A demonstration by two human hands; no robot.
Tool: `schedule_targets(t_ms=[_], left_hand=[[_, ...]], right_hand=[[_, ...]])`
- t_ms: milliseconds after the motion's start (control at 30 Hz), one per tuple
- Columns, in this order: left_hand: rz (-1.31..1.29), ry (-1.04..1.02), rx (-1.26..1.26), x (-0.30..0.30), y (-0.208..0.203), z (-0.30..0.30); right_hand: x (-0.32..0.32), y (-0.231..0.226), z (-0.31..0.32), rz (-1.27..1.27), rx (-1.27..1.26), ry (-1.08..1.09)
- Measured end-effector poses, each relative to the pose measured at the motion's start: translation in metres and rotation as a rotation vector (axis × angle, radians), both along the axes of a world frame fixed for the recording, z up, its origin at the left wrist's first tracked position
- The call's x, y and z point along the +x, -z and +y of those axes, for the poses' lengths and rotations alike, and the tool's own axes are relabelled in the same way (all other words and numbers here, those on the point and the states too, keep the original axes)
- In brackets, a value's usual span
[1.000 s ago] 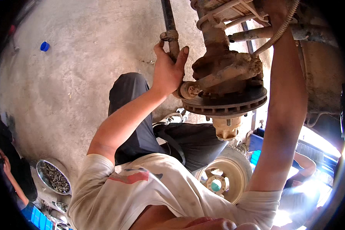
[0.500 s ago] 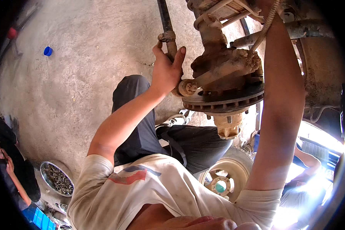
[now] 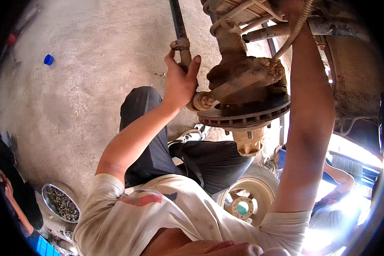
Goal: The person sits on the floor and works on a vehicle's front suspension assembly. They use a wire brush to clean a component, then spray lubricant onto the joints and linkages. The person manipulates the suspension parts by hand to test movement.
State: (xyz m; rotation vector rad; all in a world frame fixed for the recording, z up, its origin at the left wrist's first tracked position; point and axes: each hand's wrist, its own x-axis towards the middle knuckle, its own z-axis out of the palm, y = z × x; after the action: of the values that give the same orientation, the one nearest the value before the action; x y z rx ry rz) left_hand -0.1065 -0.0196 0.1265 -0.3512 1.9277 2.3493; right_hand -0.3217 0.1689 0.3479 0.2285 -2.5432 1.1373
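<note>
Rod in left-hand grasp, beside brake disc.
Blue cap (image 3: 48, 59), on floor; metal bowl (image 3: 45, 202) of small parts; left hand (image 3: 181, 83), fingers and thumb around lower end of dark rod (image 3: 178, 23), just left of brake disc (image 3: 251, 118); tan wheel (image 3: 260, 196), low; right hand (image 3: 292, 6), top edge, largely cut off, grip cannot be told.

Glare (image 3: 326, 234) bleaches the lower right, while the floor (image 3: 94, 81) is softly lit.
</note>
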Motion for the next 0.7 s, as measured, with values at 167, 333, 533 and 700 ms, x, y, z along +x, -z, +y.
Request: schedule_targets(t_ms=[167, 333, 533, 700], left_hand=[[0.085, -0.067, -0.076, -0.005, 0.021, 0.003], [0.085, -0.057, -0.077, -0.006, 0.017, 0.001], [0.089, -0.044, -0.076, -0.007, 0.02, 0.003], [0.036, -0.069, -0.09, -0.004, 0.012, -0.006]], right_hand=[[-0.003, -0.003, -0.004, 0.001, -0.042, -0.011], [-0.003, -0.002, -0.005, 0.014, -0.081, -0.011], [-0.005, -0.008, -0.001, 0.031, -0.134, 0.008], [-0.006, 0.005, -0.004, 0.127, -0.357, -0.037]])
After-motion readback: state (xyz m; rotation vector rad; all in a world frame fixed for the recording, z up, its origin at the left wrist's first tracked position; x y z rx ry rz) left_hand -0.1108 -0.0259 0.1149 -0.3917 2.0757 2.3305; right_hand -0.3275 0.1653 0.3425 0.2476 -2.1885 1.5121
